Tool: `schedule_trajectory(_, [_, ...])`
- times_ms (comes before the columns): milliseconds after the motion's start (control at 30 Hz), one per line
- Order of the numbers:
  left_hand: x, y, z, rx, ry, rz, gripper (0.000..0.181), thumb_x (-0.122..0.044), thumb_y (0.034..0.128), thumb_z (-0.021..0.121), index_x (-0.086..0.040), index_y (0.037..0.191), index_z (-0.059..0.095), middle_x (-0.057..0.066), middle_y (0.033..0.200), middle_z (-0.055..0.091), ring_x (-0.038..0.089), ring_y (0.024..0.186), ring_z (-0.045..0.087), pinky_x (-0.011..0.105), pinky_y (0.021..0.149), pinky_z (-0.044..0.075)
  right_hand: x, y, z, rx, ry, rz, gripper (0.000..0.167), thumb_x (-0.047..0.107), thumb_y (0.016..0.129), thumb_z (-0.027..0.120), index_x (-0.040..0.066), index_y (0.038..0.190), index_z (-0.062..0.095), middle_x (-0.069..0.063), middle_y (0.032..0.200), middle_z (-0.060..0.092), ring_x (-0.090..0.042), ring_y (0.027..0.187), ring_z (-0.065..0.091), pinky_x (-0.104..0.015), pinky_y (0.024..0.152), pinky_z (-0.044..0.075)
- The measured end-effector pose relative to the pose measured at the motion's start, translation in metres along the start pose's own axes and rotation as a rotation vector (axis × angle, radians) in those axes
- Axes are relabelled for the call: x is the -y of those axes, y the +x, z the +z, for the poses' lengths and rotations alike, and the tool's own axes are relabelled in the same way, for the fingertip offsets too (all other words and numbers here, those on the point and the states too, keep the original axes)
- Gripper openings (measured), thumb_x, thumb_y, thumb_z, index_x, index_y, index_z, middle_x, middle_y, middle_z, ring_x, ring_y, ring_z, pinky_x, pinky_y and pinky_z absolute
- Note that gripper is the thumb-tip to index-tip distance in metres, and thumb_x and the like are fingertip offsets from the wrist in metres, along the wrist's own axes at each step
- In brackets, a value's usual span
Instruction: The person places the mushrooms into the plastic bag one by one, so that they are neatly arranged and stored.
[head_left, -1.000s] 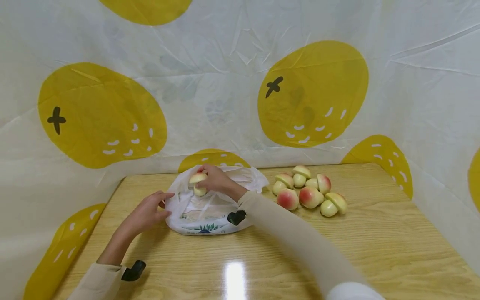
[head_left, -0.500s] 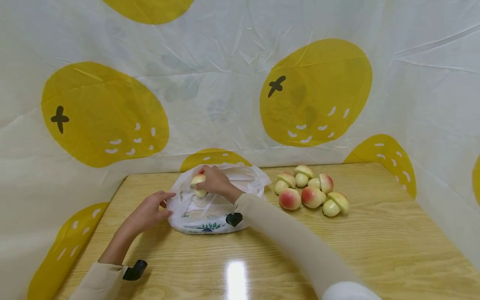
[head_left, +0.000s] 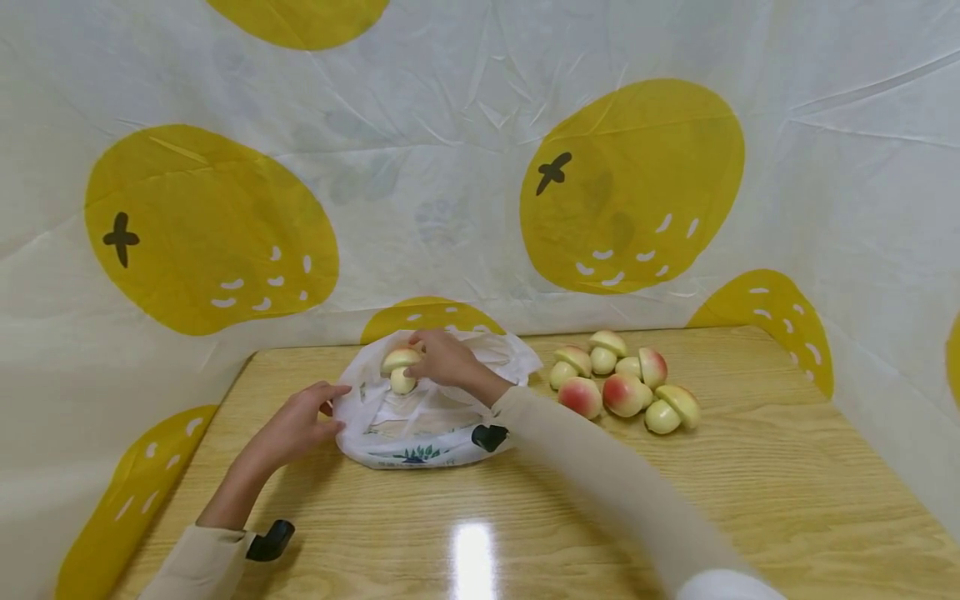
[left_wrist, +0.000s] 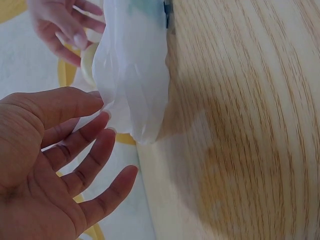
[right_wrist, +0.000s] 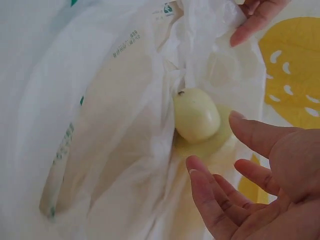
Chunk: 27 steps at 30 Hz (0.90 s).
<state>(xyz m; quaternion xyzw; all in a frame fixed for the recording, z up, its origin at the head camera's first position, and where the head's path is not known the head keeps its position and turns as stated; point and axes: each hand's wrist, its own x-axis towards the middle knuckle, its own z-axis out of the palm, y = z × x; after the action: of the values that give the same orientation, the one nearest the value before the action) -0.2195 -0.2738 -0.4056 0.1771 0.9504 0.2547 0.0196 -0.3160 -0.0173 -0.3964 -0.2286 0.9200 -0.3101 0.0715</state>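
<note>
A white plastic bag [head_left: 420,457] with green print lies spread at the table's back left. On it rests a pale yellow mushroom-shaped piece [head_left: 402,382] with a reddish cap; its rounded stem [right_wrist: 197,117] faces the right wrist view. My right hand [head_left: 448,360] is just right of that piece, thumb and fingers parted with nothing between them [right_wrist: 265,175]. At the bag's left edge, my left hand [head_left: 296,425] touches the plastic with loosely bent fingers [left_wrist: 55,145]. The left wrist view shows the bag's side [left_wrist: 132,75] against the fingertips.
Several similar mushroom-shaped pieces [head_left: 621,393] with red and yellow caps stand grouped right of the bag on the wooden table [head_left: 750,483]. A white cloth [head_left: 435,192] with large yellow fruit prints hangs behind and at the sides.
My right hand has let go of the mushroom-shaped piece and drawn slightly to the right. That piece stays on the bag, and my left hand holds its place.
</note>
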Motion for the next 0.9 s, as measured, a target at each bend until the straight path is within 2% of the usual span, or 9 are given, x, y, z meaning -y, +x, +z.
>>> schedule_trajectory(233, [-0.001, -0.001, -0.001, 0.001, 0.009, -0.003, 0.050, -0.001, 0.0875, 0.074, 0.011, 0.134, 0.058, 0.017, 0.112, 0.064, 0.030, 0.097, 0.062, 0.040, 0.079, 0.054, -0.009, -0.016, -0.024, 0.010, 0.040, -0.038, 0.054, 0.023, 0.090, 0.079, 0.010, 0.138, 0.059, -0.015, 0.125, 0.066, -0.029, 0.112, 0.062, -0.040, 0.092, 0.052])
schedule_trajectory(433, [0.001, -0.001, -0.001, 0.001, 0.013, -0.008, 0.050, -0.001, 0.0878, 0.073, 0.010, 0.134, 0.058, 0.016, 0.113, 0.064, 0.029, 0.097, 0.061, 0.040, 0.079, 0.054, -0.017, -0.030, -0.045, 0.035, 0.135, -0.063, 0.055, 0.021, 0.090, 0.079, 0.009, 0.139, 0.058, -0.016, 0.125, 0.066, -0.031, 0.115, 0.061, -0.036, 0.086, 0.053])
schedule_trajectory(567, [0.003, -0.002, 0.000, -0.002, 0.014, -0.002, 0.050, 0.000, 0.0873, 0.073, 0.011, 0.134, 0.058, 0.016, 0.112, 0.064, 0.028, 0.096, 0.061, 0.040, 0.079, 0.054, -0.023, -0.041, -0.057, 0.065, 0.202, -0.068, 0.055, 0.017, 0.089, 0.079, 0.007, 0.140, 0.058, -0.019, 0.127, 0.065, -0.029, 0.109, 0.065, -0.033, 0.082, 0.055])
schedule_trajectory(733, [0.002, -0.003, -0.001, -0.003, 0.012, 0.004, 0.050, -0.001, 0.0872, 0.073, 0.010, 0.134, 0.058, 0.015, 0.110, 0.064, 0.028, 0.096, 0.062, 0.038, 0.078, 0.054, -0.032, -0.055, -0.069, 0.093, 0.255, -0.080, 0.056, 0.013, 0.089, 0.079, 0.007, 0.141, 0.057, -0.021, 0.128, 0.063, -0.025, 0.099, 0.072, -0.036, 0.085, 0.057])
schedule_trajectory(900, [0.001, -0.004, -0.001, -0.006, 0.012, 0.009, 0.051, -0.001, 0.0871, 0.074, 0.010, 0.134, 0.058, 0.016, 0.111, 0.064, 0.029, 0.096, 0.062, 0.036, 0.077, 0.054, -0.039, -0.070, -0.081, 0.121, 0.275, -0.102, 0.053, 0.011, 0.089, 0.079, 0.009, 0.139, 0.059, -0.017, 0.125, 0.064, -0.029, 0.105, 0.070, -0.036, 0.086, 0.058])
